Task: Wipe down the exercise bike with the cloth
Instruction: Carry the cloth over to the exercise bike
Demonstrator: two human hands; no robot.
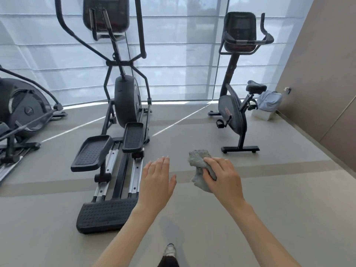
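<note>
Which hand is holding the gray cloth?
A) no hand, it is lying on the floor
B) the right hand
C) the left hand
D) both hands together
B: the right hand is closed around the crumpled gray cloth, while the left hand is open and flat with nothing in it, apart from the cloth.

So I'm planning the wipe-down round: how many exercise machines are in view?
3: an upright exercise bike at right by the wall, an elliptical in the centre, and another machine cut off at the left edge. More may be out of frame.
</note>
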